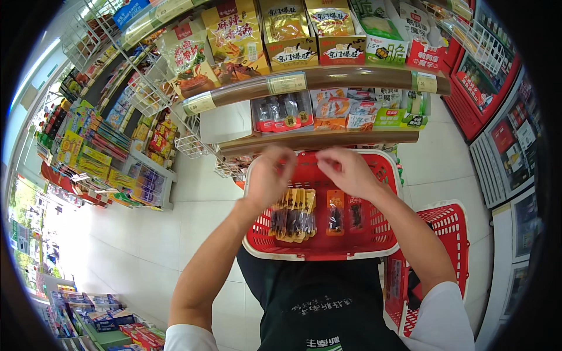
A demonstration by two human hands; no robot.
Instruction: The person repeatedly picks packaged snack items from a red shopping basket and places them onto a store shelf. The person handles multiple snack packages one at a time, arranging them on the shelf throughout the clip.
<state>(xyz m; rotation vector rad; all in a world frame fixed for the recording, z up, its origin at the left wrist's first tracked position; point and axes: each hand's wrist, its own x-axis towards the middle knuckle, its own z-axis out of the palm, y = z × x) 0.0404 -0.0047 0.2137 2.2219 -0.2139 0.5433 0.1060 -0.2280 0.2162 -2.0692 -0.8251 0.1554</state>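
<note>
A red plastic shopping basket [303, 252] with a pale rim lies before me. Inside it, on the left, is an overlapping row of small snack packets [293, 215] with yellow tops and dark contents. To their right are an orange-edged packet [336, 213] and a red-edged packet [356, 214], side by side. Over the basket's far left part is my left hand [273, 175], blurred, fingers curled. My right hand [344, 169] hovers over the far right part, its fingertips pointing left; it too is blurred. Whether either hand holds something small cannot be made out.
Snack shelves with a brown front edge [318, 139] stand just beyond the basket, holding a box of red-and-black packs [283, 113] and a pale box [226, 125]. A second red basket [456, 232] is at my right. White wire racks [193, 142] jut out at left; refrigerators [505, 145] line the right.
</note>
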